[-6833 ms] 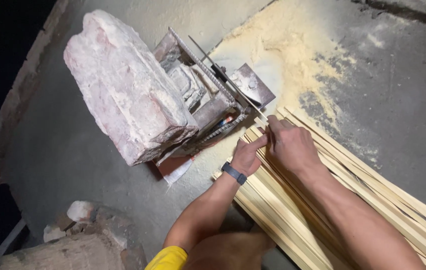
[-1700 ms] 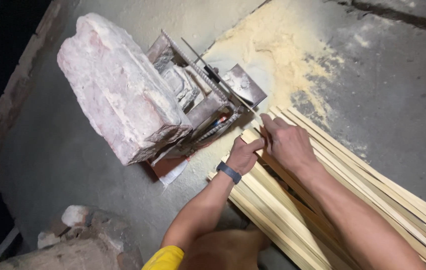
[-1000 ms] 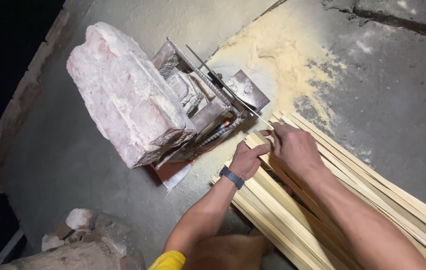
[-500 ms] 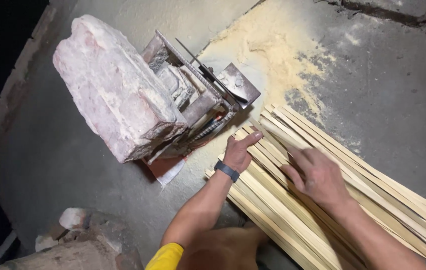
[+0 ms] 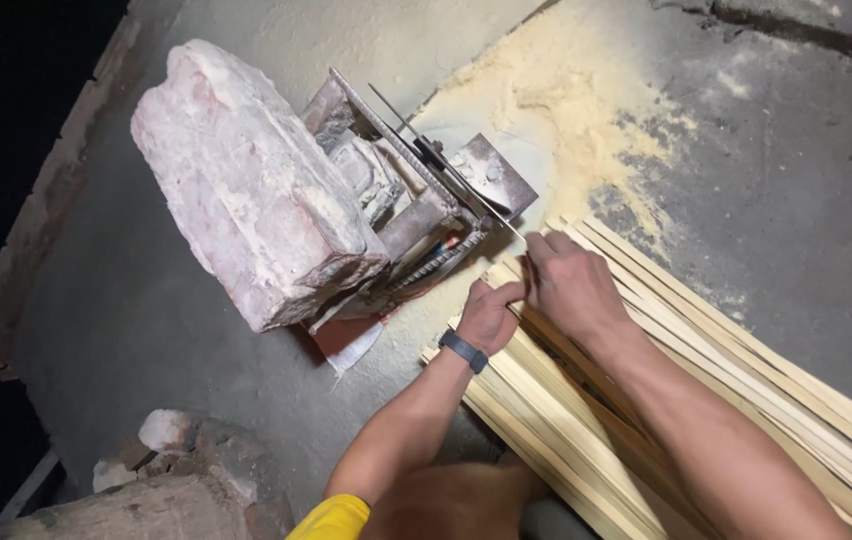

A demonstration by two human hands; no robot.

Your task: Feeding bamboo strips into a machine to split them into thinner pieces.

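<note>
A pile of long thin pale wooden strips lies on the concrete floor, running from the centre to the lower right. My left hand, with a dark band on the wrist, presses on the strip ends near a small metal saw machine with a thin blade. My right hand grips one strip at its end, right beside the blade's tip. Both hands sit close together at the machine's near side.
A big pinkish-white stone block lies on the machine's left part. Yellow sawdust spreads behind the blade. Rubble pieces lie at the lower left. A brick kerb borders the dark left edge.
My right hand, which half a second ago rested further back on the pile, has moved forward to the strip ends by the blade. My left hand stayed in place.
</note>
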